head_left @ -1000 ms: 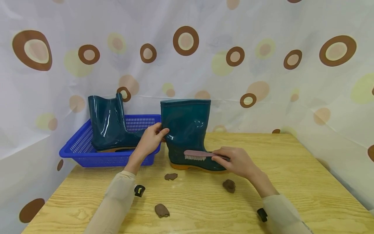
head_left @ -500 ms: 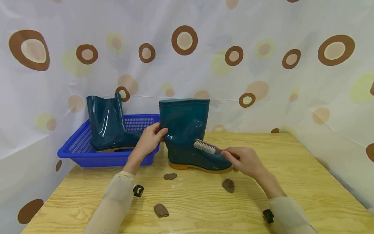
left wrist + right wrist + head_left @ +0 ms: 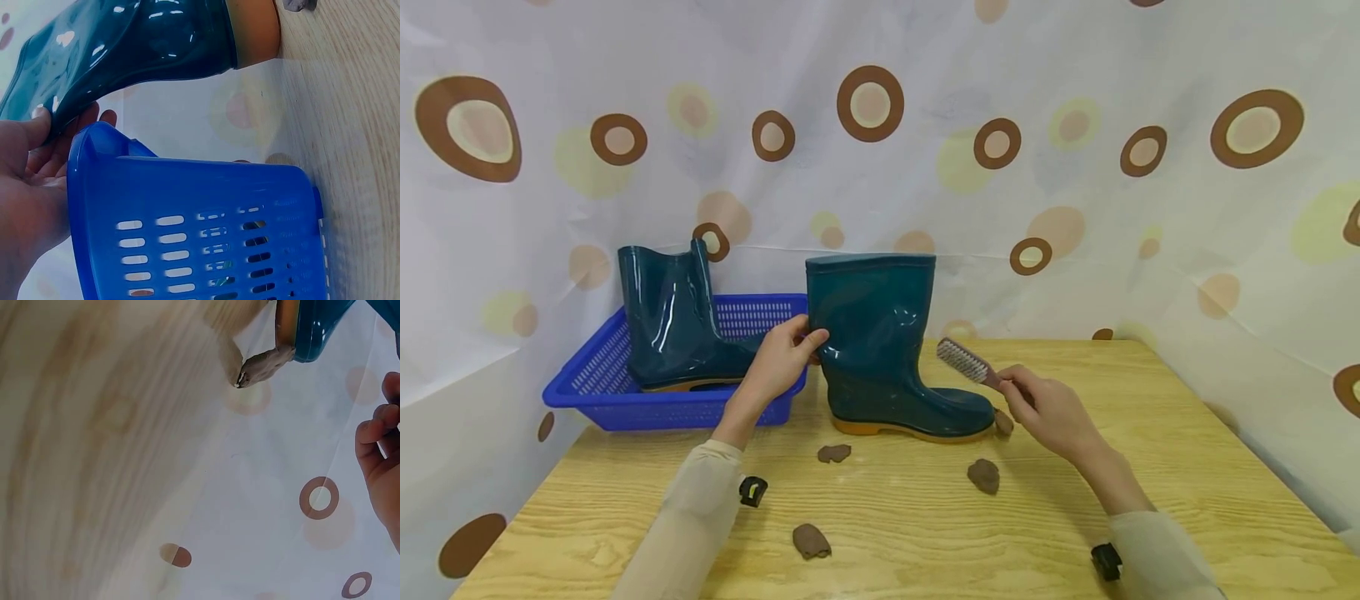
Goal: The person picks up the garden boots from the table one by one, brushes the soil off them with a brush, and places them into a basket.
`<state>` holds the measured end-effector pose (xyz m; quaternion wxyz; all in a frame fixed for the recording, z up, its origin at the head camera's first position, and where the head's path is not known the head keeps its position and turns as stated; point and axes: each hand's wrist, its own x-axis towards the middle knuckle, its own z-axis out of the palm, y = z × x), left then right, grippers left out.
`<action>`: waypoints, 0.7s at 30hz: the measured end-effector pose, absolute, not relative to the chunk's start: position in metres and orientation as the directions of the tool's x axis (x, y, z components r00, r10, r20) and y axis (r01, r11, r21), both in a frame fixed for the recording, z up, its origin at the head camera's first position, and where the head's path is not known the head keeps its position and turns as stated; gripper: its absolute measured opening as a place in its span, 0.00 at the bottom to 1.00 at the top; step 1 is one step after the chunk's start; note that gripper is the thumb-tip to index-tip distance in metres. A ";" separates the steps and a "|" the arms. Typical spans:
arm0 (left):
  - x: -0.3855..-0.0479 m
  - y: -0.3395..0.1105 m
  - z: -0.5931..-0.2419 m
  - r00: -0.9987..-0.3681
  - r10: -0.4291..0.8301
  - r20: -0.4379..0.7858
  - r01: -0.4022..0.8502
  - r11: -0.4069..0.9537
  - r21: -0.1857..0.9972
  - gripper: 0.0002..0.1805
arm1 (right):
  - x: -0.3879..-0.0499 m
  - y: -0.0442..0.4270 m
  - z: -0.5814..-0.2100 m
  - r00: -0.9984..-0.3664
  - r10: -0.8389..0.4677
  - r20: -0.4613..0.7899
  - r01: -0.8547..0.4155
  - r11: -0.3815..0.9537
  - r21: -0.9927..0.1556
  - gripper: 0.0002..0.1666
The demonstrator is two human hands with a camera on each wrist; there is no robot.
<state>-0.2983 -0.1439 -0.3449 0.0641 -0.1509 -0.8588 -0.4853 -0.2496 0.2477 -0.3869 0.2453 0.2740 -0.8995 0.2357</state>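
A dark green rubber boot (image 3: 876, 350) with an orange sole stands upright on the wooden table, toe to the right. My left hand (image 3: 781, 357) pinches the back of its shaft; in the left wrist view the thumb lies on the near side, with fingers behind. In my right hand (image 3: 1051, 412) is a brush (image 3: 964, 361), gripped by its handle and held above the toe, apart from the boot. Its pale bristles face forward and toward the camera. A brown clay-like lump (image 3: 265, 365) touches the boot's toe end. In the right wrist view the brush is out of sight.
To the left, a blue plastic basket (image 3: 681, 410) holds a second green boot (image 3: 670, 321). Several flat brown lumps lie on the table (image 3: 910, 550), including one (image 3: 983, 476) before the toe and another (image 3: 812, 541) nearer the front. A patterned sheet hangs behind.
My right hand has drawn the brush off the boot's foot, up and to the right, turning its bristles. The lump at the toe has come into sight. My left hand keeps its hold.
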 end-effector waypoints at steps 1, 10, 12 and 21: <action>-0.298 -0.144 -0.345 -0.946 0.197 0.258 0.322 0.484 0.814 0.18 | -0.249 0.249 -0.387 -0.744 -0.369 0.557 -0.598 0.739 -0.309 0.07; -0.298 -0.143 -0.345 -0.946 0.200 0.256 0.322 0.483 0.814 0.19 | -0.245 0.260 -0.383 -0.844 -0.312 0.436 -0.503 0.741 -0.445 0.10; -0.298 -0.144 -0.345 -0.945 0.200 0.258 0.325 0.482 0.814 0.19 | -0.245 0.263 -0.382 -0.866 -0.307 0.395 -0.478 0.742 -0.471 0.11; -0.299 -0.143 -0.345 -0.939 0.212 0.271 0.342 0.481 0.808 0.19 | -0.242 0.274 -0.381 -0.948 -0.247 0.202 -0.319 0.769 -0.555 0.17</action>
